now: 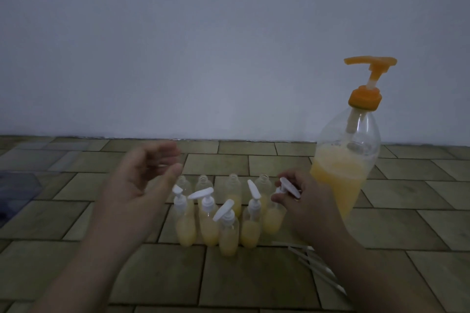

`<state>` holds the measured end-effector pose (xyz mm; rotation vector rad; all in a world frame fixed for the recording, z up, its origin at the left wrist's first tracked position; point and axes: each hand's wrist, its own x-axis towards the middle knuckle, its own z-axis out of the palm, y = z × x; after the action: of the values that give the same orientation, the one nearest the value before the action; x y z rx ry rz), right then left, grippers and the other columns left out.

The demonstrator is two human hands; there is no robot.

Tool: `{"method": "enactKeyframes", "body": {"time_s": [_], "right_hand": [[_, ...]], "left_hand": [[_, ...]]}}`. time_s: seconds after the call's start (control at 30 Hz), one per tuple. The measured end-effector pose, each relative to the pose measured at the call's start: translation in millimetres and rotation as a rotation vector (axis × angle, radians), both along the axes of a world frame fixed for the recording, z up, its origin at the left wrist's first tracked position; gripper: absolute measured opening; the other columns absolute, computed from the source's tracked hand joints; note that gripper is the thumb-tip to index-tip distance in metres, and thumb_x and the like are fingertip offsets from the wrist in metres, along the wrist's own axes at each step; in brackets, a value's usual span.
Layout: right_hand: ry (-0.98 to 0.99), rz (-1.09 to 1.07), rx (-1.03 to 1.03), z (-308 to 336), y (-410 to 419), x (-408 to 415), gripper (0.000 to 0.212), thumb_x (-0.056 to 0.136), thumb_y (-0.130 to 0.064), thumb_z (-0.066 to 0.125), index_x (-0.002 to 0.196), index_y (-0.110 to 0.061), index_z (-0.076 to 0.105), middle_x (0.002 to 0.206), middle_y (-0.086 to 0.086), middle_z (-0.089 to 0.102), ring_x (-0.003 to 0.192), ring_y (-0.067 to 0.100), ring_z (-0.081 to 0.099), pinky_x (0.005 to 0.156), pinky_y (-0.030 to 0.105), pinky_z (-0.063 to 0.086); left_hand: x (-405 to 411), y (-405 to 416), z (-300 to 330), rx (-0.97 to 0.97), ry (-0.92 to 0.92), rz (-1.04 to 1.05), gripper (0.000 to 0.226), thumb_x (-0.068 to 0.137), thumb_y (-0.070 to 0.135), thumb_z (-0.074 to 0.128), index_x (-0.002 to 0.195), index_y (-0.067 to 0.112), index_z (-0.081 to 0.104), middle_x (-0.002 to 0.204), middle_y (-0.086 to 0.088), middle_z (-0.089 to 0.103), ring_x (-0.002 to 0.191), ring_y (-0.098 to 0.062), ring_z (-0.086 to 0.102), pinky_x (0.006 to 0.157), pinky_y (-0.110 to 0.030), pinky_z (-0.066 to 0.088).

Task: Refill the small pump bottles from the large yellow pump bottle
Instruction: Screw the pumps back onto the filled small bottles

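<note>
**Right hand on a pump cap, left hand free above the small bottles**

A cluster of small pump bottles [211, 218] stood on the tiled floor [254, 274] near the wall [203, 46]. Five in the nearer rows wore white pump caps and held yellow liquid in their lower parts. Four uncapped small bottles [234, 185] stood in the row behind them, necks open.

The right hand [302, 201] pinched the white pump cap [288, 187] of the rightmost capped bottle [272, 218], fingers curled round it. The left hand [142, 178] hovered above the left of the cluster, palm turned inward, fingers relaxed and slightly bent, grasping nothing.

The large yellow pump bottle [348, 160] stood upright just right of the right hand, with an orange pump head, roughly half full of yellow liquid. Several thin white tubes [310, 260] lay on the floor under the right forearm.
</note>
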<state>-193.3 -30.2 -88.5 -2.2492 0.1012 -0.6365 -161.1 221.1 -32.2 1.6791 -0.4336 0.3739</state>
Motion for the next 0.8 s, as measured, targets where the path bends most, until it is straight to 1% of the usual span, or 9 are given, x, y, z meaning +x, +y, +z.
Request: {"method": "enactKeyframes", "body": {"time_s": [0.07, 0.13, 0.3, 0.4, 0.5, 0.57, 0.63, 0.7, 0.8], "right_hand": [[0.023, -0.006, -0.021, -6.7, -0.2, 2.5, 0.030, 0.078, -0.015, 0.072, 0.096, -0.031, 0.053, 0.087, -0.009, 0.062, 0.080, 0.005, 0.058, 0.064, 0.014, 0.047], [0.046, 0.002, -0.033, -11.0, 0.3, 4.1, 0.029, 0.080, -0.015, 0.071, 0.096, -0.030, 0.053, 0.088, -0.007, 0.062, 0.081, 0.008, 0.058, 0.065, 0.021, 0.049], [0.069, 0.032, -0.084, -12.5, 0.5, 9.1, 0.030, 0.081, -0.015, 0.069, 0.109, -0.021, 0.059, 0.088, -0.011, 0.059, 0.079, 0.002, 0.055, 0.062, 0.011, 0.044], [0.096, 0.045, -0.107, -10.5, 0.3, 9.9, 0.037, 0.081, -0.015, 0.069, 0.116, -0.020, 0.058, 0.093, -0.009, 0.061, 0.078, -0.002, 0.052, 0.066, 0.004, 0.042], [0.185, 0.089, -0.084, -0.8, -1.7, 5.5, 0.057, 0.077, -0.015, 0.072, 0.128, -0.027, 0.050, 0.102, -0.016, 0.056, 0.086, -0.005, 0.051, 0.065, 0.003, 0.040], [0.217, 0.099, -0.118, 12.9, -7.4, -1.7, 0.068, 0.074, -0.014, 0.076, 0.130, -0.033, 0.044, 0.105, -0.024, 0.051, 0.087, -0.013, 0.049, 0.065, -0.001, 0.039], [0.150, 0.072, -0.107, 30.4, -18.5, -14.7, 0.063, 0.070, -0.012, 0.078, 0.122, -0.035, 0.050, 0.100, -0.028, 0.054, 0.086, -0.015, 0.053, 0.071, -0.002, 0.040], [0.119, 0.051, -0.097, 44.5, -29.7, -36.2, 0.048, 0.069, -0.014, 0.078, 0.105, -0.038, 0.057, 0.088, -0.023, 0.064, 0.084, -0.007, 0.059, 0.072, 0.007, 0.047], [0.261, -0.018, -0.178, 42.3, -46.8, -63.2, 0.028, 0.069, -0.020, 0.078, 0.080, -0.039, 0.061, 0.076, -0.019, 0.065, 0.070, 0.001, 0.060, 0.058, 0.015, 0.048]], "left_hand": [[10.5, 17.8, -11.0, -0.028, 0.035, 0.091, 0.021, 0.082, 0.017, 0.064, 0.096, 0.033, 0.063, 0.097, 0.008, 0.069, 0.092, -0.002, 0.063, 0.080, -0.010, 0.050], [20.2, 33.2, -23.0, -0.015, 0.057, 0.180, 0.025, 0.087, 0.008, 0.061, 0.093, 0.032, 0.062, 0.097, 0.009, 0.067, 0.088, 0.000, 0.061, 0.079, -0.015, 0.051], [50.5, 59.3, -64.6, 0.054, 0.244, 0.258, 0.024, 0.090, 0.009, 0.059, 0.094, 0.033, 0.059, 0.102, 0.004, 0.065, 0.092, -0.009, 0.059, 0.081, -0.025, 0.042], [64.9, 56.7, -88.1, 0.168, 0.424, 0.163, 0.024, 0.090, 0.008, 0.059, 0.110, 0.021, 0.059, 0.110, 0.001, 0.063, 0.105, -0.018, 0.058, 0.088, -0.031, 0.041], [71.6, 44.7, -101.5, 0.245, 0.535, -0.025, 0.034, 0.089, 0.007, 0.060, 0.121, 0.019, 0.055, 0.116, 0.006, 0.062, 0.110, -0.013, 0.057, 0.096, -0.033, 0.041], [76.4, 39.8, -105.5, 0.293, 0.575, -0.131, 0.038, 0.088, 0.008, 0.062, 0.123, 0.019, 0.054, 0.118, 0.007, 0.063, 0.111, -0.011, 0.057, 0.101, -0.037, 0.042], [81.4, 34.8, -108.2, 0.332, 0.589, -0.176, 0.040, 0.086, 0.012, 0.064, 0.124, 0.021, 0.054, 0.119, 0.006, 0.063, 0.113, -0.012, 0.057, 0.100, -0.038, 0.044], [84.5, 29.3, -109.6, 0.340, 0.594, -0.207, 0.039, 0.087, 0.011, 0.063, 0.122, 0.025, 0.054, 0.117, 0.008, 0.063, 0.111, -0.010, 0.057, 0.093, -0.033, 0.047], [89.0, 24.7, -111.5, 0.370, 0.577, -0.216, 0.034, 0.089, 0.012, 0.061, 0.114, 0.033, 0.054, 0.111, 0.012, 0.062, 0.106, -0.005, 0.057, 0.082, -0.026, 0.047]]}}
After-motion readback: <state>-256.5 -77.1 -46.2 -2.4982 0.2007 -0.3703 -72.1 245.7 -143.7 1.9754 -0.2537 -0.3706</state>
